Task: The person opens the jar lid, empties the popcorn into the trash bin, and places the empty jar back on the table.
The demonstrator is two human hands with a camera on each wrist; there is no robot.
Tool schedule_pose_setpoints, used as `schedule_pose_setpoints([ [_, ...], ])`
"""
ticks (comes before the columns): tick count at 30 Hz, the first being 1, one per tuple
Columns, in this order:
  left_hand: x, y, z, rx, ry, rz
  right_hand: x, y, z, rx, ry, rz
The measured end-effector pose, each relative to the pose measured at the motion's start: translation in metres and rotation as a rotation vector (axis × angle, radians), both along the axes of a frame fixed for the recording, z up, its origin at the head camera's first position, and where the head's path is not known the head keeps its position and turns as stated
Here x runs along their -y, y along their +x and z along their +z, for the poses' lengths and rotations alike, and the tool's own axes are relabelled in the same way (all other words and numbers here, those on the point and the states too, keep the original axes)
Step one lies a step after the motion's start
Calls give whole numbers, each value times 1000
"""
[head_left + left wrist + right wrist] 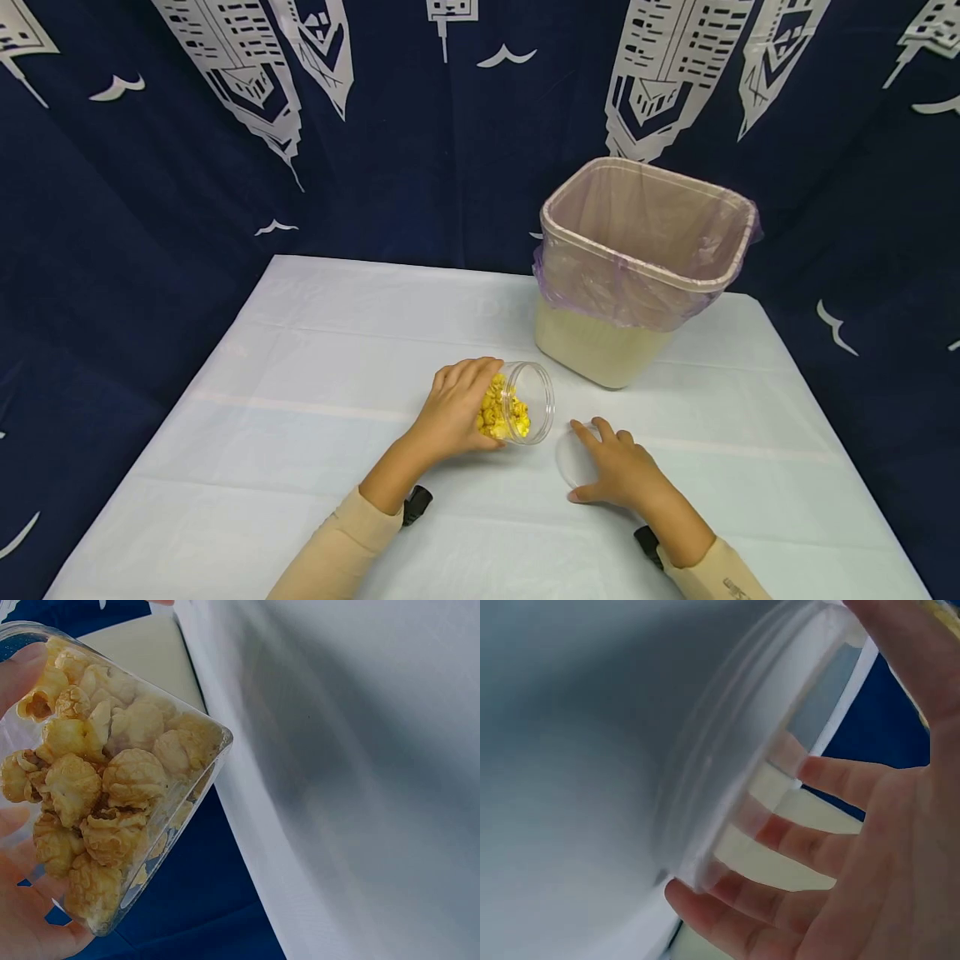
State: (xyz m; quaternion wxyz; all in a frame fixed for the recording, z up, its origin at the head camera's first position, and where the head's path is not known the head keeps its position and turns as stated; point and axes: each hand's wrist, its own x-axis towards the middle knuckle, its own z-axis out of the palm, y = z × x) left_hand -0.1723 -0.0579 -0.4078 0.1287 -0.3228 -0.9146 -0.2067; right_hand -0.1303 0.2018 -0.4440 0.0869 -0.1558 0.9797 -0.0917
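Head view: jar (517, 403) in left hand (453, 410).

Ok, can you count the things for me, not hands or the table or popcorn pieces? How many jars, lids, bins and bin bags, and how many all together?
Jar: 1
Lid: 1
Bin: 1
Bin bag: 1
Total: 4

Soft, even light brightens the worktop (262, 433) in the head view. Both wrist views look dimmer (broad grey shadows spread there), and the lid (739, 750) appears slightly blurred.
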Motion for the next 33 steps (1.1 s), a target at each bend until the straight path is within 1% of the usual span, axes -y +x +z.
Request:
schedule_pose_setpoints([
  [6, 0, 1, 0, 6, -1, 3, 1, 0, -3, -3, 8, 4],
  [9, 0, 0, -1, 7, 0, 2, 0, -1, 0, -29, 14, 17],
  [12, 0, 0, -1, 6, -2, 0, -1, -2, 9, -86, 15, 44],
  [18, 1, 1, -1, 4, -7, 0, 1, -5, 39, -227, -55, 104],
  [23, 1, 0, 0, -2, -9, -4, 3, -5, 72, -402, -167, 179],
  [28, 0, -2, 1, -13, -6, -9, 4, -7, 105, -638, -323, 270],
  [31, -1, -2, 2, -14, -7, -11, 1, -12, 122, -771, -450, 294],
  [33, -1, -2, 2, -13, -7, -12, -4, -17, 133, -858, -541, 281],
])
